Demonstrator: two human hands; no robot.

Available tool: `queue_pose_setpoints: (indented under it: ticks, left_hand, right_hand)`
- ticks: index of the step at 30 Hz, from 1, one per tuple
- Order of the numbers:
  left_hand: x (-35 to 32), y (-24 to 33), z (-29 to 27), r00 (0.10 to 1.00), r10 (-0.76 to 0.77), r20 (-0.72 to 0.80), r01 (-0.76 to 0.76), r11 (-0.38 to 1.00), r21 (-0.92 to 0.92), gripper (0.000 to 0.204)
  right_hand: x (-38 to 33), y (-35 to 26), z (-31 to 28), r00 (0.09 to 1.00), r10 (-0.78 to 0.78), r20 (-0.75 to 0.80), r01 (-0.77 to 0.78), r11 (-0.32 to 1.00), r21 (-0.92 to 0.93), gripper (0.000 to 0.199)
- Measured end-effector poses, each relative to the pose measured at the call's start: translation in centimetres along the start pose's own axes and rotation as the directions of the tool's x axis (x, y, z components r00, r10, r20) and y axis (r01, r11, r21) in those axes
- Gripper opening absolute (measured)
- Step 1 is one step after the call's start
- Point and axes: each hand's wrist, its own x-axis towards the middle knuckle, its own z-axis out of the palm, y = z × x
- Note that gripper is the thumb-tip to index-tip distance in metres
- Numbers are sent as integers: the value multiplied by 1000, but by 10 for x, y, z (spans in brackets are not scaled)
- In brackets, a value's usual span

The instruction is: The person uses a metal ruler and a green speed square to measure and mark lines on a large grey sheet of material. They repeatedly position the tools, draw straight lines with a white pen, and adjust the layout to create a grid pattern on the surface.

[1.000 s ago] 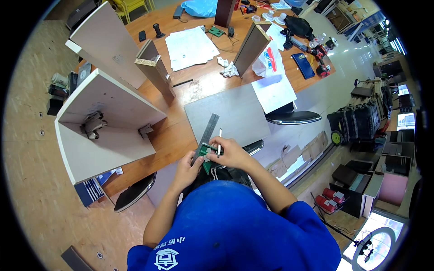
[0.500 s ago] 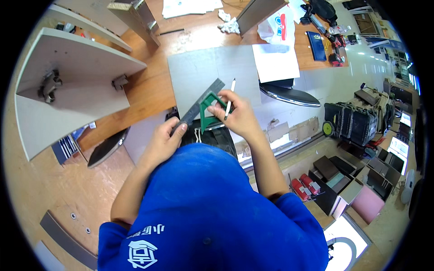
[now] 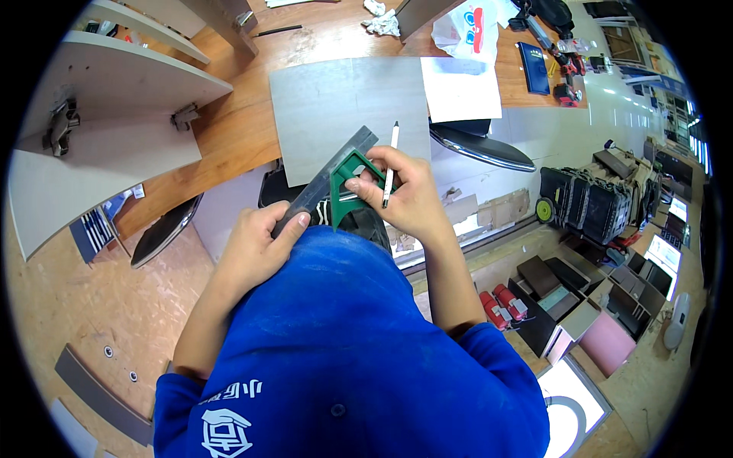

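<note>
Both hands hold a combination square, with a dark straight blade (image 3: 333, 169) and a green angled head (image 3: 340, 200), tilted in front of my body. My left hand (image 3: 256, 243) is closed round the near end of the blade, thumb on top. My right hand (image 3: 414, 200) grips the green head between thumb and fingers. A slim white pen (image 3: 394, 139) with dark ends is also in the right hand, sticking up between the fingers. Beyond the square, a grey board (image 3: 343, 90) lies on the wooden table, its near edge partly hidden by the blade.
White paper (image 3: 461, 93) and a plastic bag (image 3: 464, 30) lie right of the board, near a dark blue booklet (image 3: 534, 67). A pale panel assembly with metal hinges (image 3: 114, 114) stands at left. Stools (image 3: 485, 146) tuck under the wooden table (image 3: 229, 137).
The view has shifted, so the table and its things sit higher and slightly left. Against the board, my hands and the square have come nearer to my body. Both grips look the same.
</note>
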Motion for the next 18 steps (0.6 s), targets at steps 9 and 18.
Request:
queue_pose_setpoints:
  ticks: [9,18]
  left_hand:
    - [-5,5,2,1000,25,-8,-26,992,-127,29]
    - [-7,-3,0,995,75,-71,-82,991,-103,35]
  right_hand:
    - [-6,-19,12,997,-46,67,50,997,-64,36]
    - [-6,-26,19,995,-44,93,50,997,-59,33]
